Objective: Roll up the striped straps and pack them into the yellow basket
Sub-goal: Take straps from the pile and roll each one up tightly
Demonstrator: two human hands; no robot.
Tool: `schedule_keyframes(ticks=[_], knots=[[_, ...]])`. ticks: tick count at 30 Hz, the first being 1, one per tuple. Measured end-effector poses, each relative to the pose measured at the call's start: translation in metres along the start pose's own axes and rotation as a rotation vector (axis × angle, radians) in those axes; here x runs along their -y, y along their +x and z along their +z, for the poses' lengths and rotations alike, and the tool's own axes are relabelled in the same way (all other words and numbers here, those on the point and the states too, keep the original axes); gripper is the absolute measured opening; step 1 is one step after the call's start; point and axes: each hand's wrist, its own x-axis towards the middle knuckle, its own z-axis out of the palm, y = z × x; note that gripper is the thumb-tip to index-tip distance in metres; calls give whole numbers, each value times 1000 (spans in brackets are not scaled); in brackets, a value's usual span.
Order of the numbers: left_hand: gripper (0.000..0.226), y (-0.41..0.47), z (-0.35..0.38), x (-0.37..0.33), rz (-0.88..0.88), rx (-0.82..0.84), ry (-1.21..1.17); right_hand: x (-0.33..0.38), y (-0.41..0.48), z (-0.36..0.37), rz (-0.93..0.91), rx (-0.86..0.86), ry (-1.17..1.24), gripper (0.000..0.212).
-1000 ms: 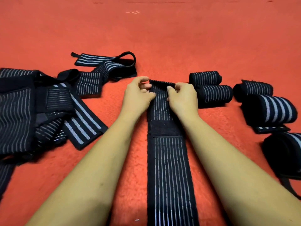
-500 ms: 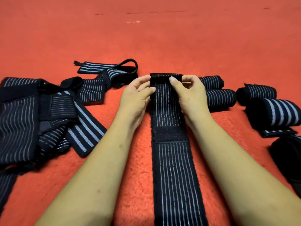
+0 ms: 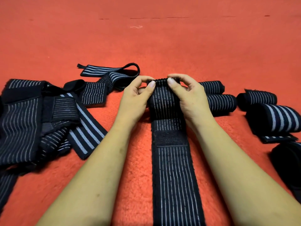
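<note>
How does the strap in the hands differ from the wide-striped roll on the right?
The held strap lies mostly unrolled, only its far end curled; the wide-striped roll is wound up. The held strap has many thin stripes; the roll has few broad ones. The left hand and right hand pinch the strap; no hand touches the roll. Both are black with pale stripes.

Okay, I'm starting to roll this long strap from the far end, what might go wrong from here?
The left hand and right hand pinch only the first turn of the strap; if one side leads, the roll may come out skewed or loose.
The fastener patch lies just ahead of the roll and might snag or bunch.
The finished rolls lie close beside the right hand and could get nudged.
</note>
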Motion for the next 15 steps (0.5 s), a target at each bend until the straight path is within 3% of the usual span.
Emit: schedule_keyframes(ticks=[3, 9, 15], knots=[[13, 0, -2, -4, 29, 10, -93, 3, 1, 2, -39, 6, 19, 15], [14, -2, -2, -4, 7, 37, -180, -2, 3, -1, 27, 49, 69, 6], [19, 3, -7, 5, 81, 39, -18, -2, 4, -2, 86, 29, 20, 21]])
